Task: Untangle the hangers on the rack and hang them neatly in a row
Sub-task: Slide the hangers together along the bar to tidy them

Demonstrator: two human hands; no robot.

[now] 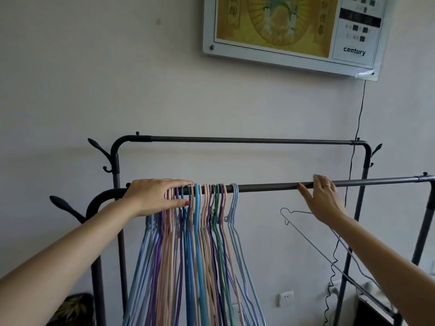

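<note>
You have one view only, from the camera on your head. It faces straight ahead at the wall [164, 90], level with the near rail [270, 187] rather than tilted down at it. The rail sits close, at arm's reach, crossing the frame just below the middle. Both forearms enter from the bottom corners. Wide-angle bending shows at the edges.

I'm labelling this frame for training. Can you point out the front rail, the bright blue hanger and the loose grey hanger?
Front rail [266, 186], head view, bare middle stretch.
Bright blue hanger [197, 208], head view, its neck below the hook.
Loose grey hanger [297, 212], head view, top wire near its left end.
</note>
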